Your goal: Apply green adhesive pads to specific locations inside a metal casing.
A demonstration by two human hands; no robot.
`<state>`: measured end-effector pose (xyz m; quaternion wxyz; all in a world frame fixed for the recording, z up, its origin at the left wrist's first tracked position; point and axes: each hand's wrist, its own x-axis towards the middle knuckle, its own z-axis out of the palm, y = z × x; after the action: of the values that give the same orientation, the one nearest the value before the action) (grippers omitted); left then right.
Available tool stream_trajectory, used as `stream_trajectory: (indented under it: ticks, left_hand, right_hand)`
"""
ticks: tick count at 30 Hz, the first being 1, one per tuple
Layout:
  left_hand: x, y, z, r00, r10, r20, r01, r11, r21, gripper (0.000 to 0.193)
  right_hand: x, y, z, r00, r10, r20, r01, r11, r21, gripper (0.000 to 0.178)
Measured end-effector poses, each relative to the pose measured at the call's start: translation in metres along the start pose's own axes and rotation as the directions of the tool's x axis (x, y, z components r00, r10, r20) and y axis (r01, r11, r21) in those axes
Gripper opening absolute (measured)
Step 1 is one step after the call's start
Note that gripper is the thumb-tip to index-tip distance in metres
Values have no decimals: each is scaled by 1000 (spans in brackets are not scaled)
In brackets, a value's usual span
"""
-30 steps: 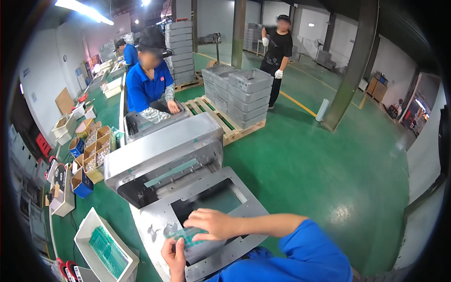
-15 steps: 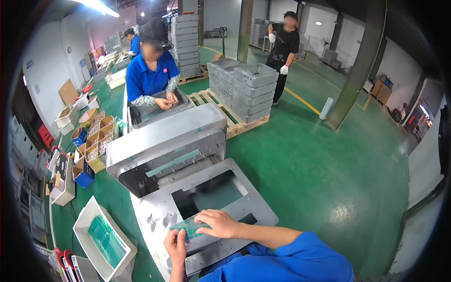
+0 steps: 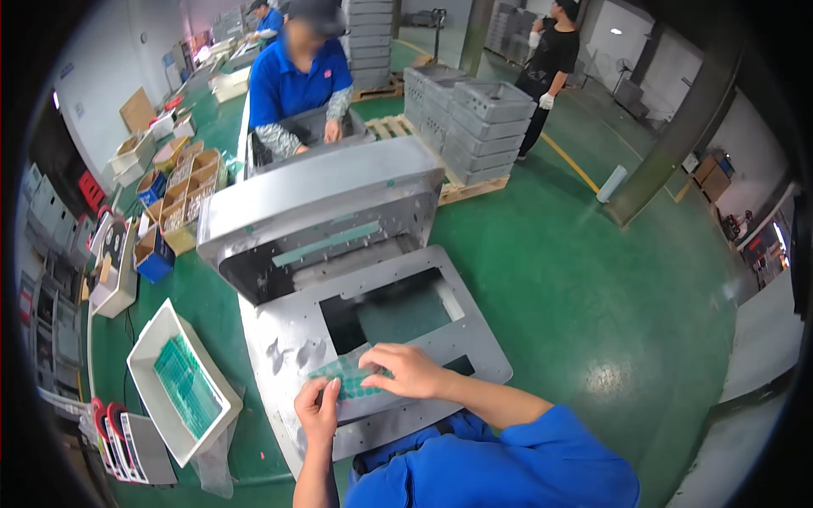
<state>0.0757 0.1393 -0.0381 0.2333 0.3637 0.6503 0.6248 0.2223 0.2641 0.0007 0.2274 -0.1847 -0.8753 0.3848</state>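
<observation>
A clear sheet with rows of round green stickers [image 3: 349, 369] is pinched at its lower left corner by my left hand [image 3: 318, 408], thumb against fingers. My right hand [image 3: 410, 372] is over the sheet's right part, thumb and fingers curved and apart, tips at the stickers. Whether a loose sticker is at those tips is too small to tell. Beneath both hands lies a grey metal panel [image 3: 474, 343] with a rectangular window opening. A tilted silver metal housing [image 3: 330, 190] stands just beyond it.
At left, a white tray [image 3: 140, 364] contains green sticker sheets. Further back are divided cardboard boxes [image 3: 182, 199] of small parts. A co-worker in blue [image 3: 296, 85] works across the housing. Stacked grey crates [image 3: 487, 127] stand on a pallet; a person in black [image 3: 550, 63] is behind them.
The view has shifted, moving the scene lower at left and the housing up. My right hand has drawn slightly away from my left, showing more of the sheet. The person in black has turned, one hand raised.
</observation>
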Motion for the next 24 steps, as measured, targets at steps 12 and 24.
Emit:
stream_trajectory:
  ticks: [12, 24]
  left_hand:
    - [3, -1, -1, 987, -154, 41, 159, 945, -286, 6]
    - [17, -14, 6, 988, -124, 92, 141, 966, -215, 8]
  right_hand:
    - [19, -1, 8, 989, 111, 93, -126, 977, 175, 21]
    - [42, 18, 15, 953, 187, 239, -265, 896, 357, 12]
